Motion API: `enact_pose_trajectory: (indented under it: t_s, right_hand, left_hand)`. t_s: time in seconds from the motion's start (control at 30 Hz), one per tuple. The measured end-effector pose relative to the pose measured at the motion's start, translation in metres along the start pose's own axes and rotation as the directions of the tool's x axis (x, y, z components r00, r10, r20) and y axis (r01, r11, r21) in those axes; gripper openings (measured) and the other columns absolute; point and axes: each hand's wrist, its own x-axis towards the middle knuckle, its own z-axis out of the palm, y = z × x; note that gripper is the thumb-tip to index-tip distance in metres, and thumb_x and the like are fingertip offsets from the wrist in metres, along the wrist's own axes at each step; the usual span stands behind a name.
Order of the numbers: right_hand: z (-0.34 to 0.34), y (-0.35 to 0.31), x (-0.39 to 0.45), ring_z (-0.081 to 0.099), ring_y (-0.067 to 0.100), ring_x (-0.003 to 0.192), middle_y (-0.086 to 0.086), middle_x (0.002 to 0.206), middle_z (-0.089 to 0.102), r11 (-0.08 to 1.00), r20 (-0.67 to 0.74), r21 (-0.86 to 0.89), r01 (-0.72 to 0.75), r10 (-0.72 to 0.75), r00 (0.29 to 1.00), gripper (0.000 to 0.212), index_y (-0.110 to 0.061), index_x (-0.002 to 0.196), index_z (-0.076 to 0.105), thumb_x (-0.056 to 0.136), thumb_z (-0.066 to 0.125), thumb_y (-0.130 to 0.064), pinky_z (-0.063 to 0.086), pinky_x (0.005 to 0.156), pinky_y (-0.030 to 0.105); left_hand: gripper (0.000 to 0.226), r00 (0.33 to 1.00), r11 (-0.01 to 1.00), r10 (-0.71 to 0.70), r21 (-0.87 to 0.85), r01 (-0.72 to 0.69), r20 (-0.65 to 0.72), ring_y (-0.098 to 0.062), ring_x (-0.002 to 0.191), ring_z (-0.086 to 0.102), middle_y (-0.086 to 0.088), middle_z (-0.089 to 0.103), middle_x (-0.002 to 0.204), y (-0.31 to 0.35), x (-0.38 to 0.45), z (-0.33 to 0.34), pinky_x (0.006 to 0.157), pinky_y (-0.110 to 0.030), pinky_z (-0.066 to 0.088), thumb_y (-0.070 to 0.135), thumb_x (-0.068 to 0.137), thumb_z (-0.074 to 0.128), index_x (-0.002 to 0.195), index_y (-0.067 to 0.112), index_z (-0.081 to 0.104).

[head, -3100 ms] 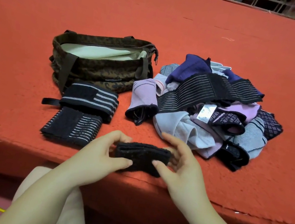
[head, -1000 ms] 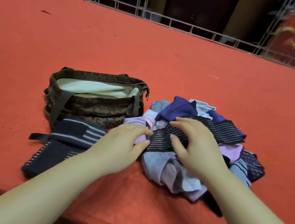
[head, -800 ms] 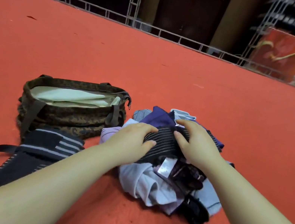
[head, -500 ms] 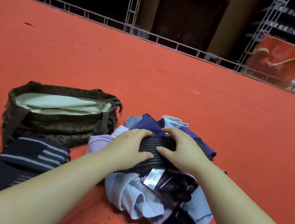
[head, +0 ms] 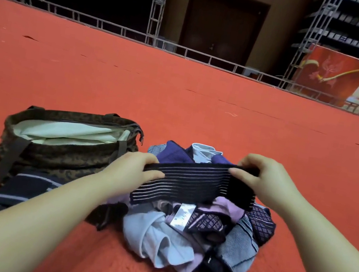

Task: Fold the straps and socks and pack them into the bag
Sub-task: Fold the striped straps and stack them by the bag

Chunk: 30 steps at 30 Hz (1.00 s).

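Red carpet (head: 203, 106) runs back to a metal railing (head: 120, 29) and one dark door (head: 222, 23). I count one open bag (head: 63, 151) at left, two folded straps (head: 25, 188) before it, one sock pile (head: 191, 238). My left hand (head: 132, 168) and right hand (head: 264, 177) pinch one striped strap (head: 189, 183) taut above the pile.

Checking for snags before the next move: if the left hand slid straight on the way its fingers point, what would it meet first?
Probably the dark blue sock on top of the sock pile, just beyond the left hand gripping the black striped elastic strap; depth is unclear.
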Motion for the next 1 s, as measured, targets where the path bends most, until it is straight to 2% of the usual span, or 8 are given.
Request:
enact_pose_trajectory:
  t_s: [0.13, 0.3, 0.47, 0.53, 0.63, 0.73, 0.87, 1.0]
  right_hand:
    - [-0.019, 0.0, -0.002, 0.05, 0.012, 0.066, -0.009, 0.068, 0.057, 0.999, 0.007, -0.039, -0.018, 0.019, 1.0, 0.021, -0.021, 0.07, 0.061, 0.084, 0.069, -0.034, 0.036, 0.058, 0.018]
    - [-0.052, -0.025, -0.003, 0.051, 0.015, 0.062, 0.001, 0.065, 0.059, 0.999, -0.096, 0.033, 0.019, -0.016, 0.995, 0.025, -0.018, 0.07, 0.063, 0.085, 0.066, -0.037, 0.039, 0.058, 0.026]
    - [-0.066, -0.063, -0.011, 0.052, 0.008, 0.058, 0.007, 0.072, 0.066, 0.975, -0.07, 0.213, 0.064, -0.05, 0.996, 0.024, -0.014, 0.077, 0.068, 0.087, 0.064, -0.035, 0.043, 0.056, 0.023]
    - [-0.06, -0.076, -0.015, 0.051, 0.005, 0.056, 0.005, 0.069, 0.065, 0.963, 0.007, 0.26, 0.069, -0.074, 0.997, 0.024, -0.013, 0.077, 0.068, 0.087, 0.064, -0.034, 0.042, 0.055, 0.019]
    - [-0.042, -0.093, -0.021, 0.051, 0.003, 0.054, -0.005, 0.062, 0.061, 0.942, 0.112, 0.327, 0.071, -0.113, 0.987, 0.021, -0.018, 0.071, 0.066, 0.086, 0.065, -0.033, 0.041, 0.053, 0.016]
    - [-0.024, -0.1, -0.025, 0.05, 0.004, 0.058, -0.003, 0.065, 0.063, 0.92, 0.136, 0.384, 0.08, -0.142, 0.981, 0.02, -0.022, 0.071, 0.066, 0.087, 0.064, -0.033, 0.041, 0.058, 0.021]
    - [-0.012, -0.097, -0.031, 0.048, 0.008, 0.062, -0.001, 0.068, 0.059, 0.907, 0.163, 0.417, 0.064, -0.144, 0.976, 0.023, -0.02, 0.072, 0.063, 0.089, 0.061, -0.034, 0.039, 0.062, 0.027]
    - [-0.002, -0.082, -0.034, 0.05, 0.01, 0.062, -0.002, 0.069, 0.058, 0.933, 0.19, 0.36, 0.015, -0.089, 0.978, 0.028, -0.015, 0.079, 0.062, 0.091, 0.058, -0.04, 0.041, 0.065, 0.031]
  left_hand:
    - [0.022, 1.0, 0.982, -0.018, -0.189, 0.016, -0.011, 0.003, 0.054, 0.052, 0.013, 0.057, 0.058, 0.01, 0.0, -0.026, 0.052, -0.015, 0.035, 0.034, 0.09, 0.062, 0.069, 0.028, 0.059]
    - [0.016, 1.0, 0.915, 0.011, -0.402, -0.013, -0.007, 0.0, 0.049, 0.053, 0.012, 0.061, 0.056, 0.032, -0.009, -0.06, 0.052, -0.016, 0.04, 0.03, 0.09, 0.063, 0.078, 0.019, 0.065]
    - [0.035, 0.997, 0.921, 0.067, -0.387, -0.048, 0.037, -0.025, 0.079, 0.065, 0.005, 0.071, 0.087, 0.036, -0.019, -0.077, 0.076, -0.045, 0.051, 0.06, 0.065, 0.066, 0.086, 0.032, 0.068]
    - [0.046, 0.994, 0.927, 0.106, -0.364, -0.092, 0.018, 0.0, 0.104, 0.06, 0.017, 0.066, 0.109, 0.044, -0.025, -0.075, 0.095, -0.029, 0.047, 0.065, 0.061, 0.066, 0.101, 0.043, 0.061]
    - [0.068, 0.981, 0.895, 0.179, -0.425, -0.133, 0.07, 0.017, 0.118, 0.043, 0.029, 0.052, 0.126, 0.07, -0.034, -0.068, 0.099, -0.015, 0.034, 0.073, 0.058, 0.065, 0.119, 0.051, 0.047]
    - [0.044, 0.972, 0.909, 0.2, -0.394, -0.137, 0.123, 0.014, 0.101, 0.053, 0.025, 0.061, 0.107, 0.085, -0.037, -0.058, 0.089, -0.014, 0.04, 0.064, 0.067, 0.07, 0.104, 0.043, 0.056]
    - [0.009, 0.967, 0.888, 0.215, -0.439, -0.134, 0.14, 0.007, 0.072, 0.054, 0.022, 0.059, 0.071, 0.085, -0.041, -0.048, 0.069, -0.014, 0.04, 0.031, 0.088, 0.064, 0.082, 0.032, 0.058]
    - [0.009, 0.977, 0.848, 0.16, -0.526, -0.064, 0.139, -0.006, 0.091, 0.067, 0.012, 0.072, 0.094, 0.076, -0.045, -0.045, 0.086, -0.026, 0.051, 0.03, 0.092, 0.061, 0.1, 0.029, 0.065]
